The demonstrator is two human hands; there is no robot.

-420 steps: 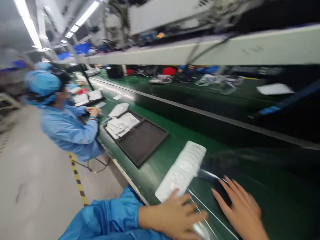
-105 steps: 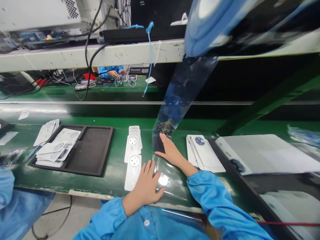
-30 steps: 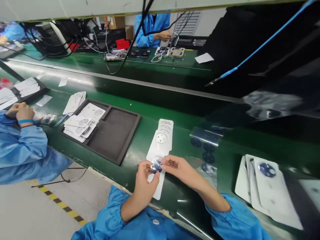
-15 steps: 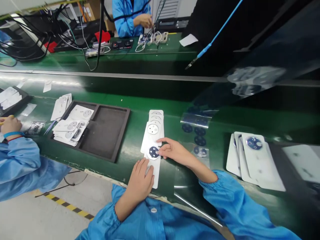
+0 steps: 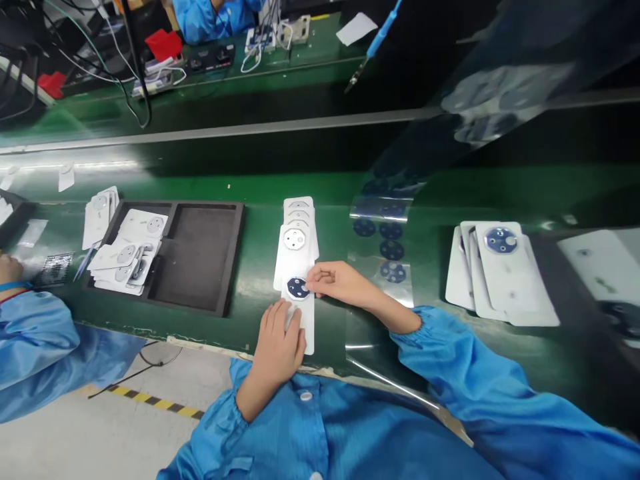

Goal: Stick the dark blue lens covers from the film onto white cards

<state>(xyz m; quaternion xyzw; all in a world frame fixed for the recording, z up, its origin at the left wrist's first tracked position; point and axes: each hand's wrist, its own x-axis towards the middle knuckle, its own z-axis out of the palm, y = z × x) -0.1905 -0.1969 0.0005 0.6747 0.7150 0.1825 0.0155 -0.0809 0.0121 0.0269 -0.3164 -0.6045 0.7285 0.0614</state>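
A white panel (image 5: 306,327) lies nearest me in an overlapping column of white panels (image 5: 290,263). On its upper part is a dark blue round sticker (image 5: 297,287) with small holes. My right hand (image 5: 340,283) pinches the sticker's right edge between thumb and bent fingers. Flat on the lower left of the same panel rests my left hand (image 5: 279,339), fingers stretched and slightly apart. To the right of my right hand, a clear film strip (image 5: 380,233) carries several more dark blue round stickers.
A black two-part tray (image 5: 195,253) stands left, white panels in its left compartment. More white panels (image 5: 515,280) are stacked at right. A blue-handled tool (image 5: 380,37) hangs overhead. A co-worker's sleeve (image 5: 35,327) is at far left; another person's sleeve (image 5: 213,20) shows behind.
The camera view has shifted. My right index finger, stretched out before, has curled down toward the thumb at the sticker's edge. My left hand stays on the panel.
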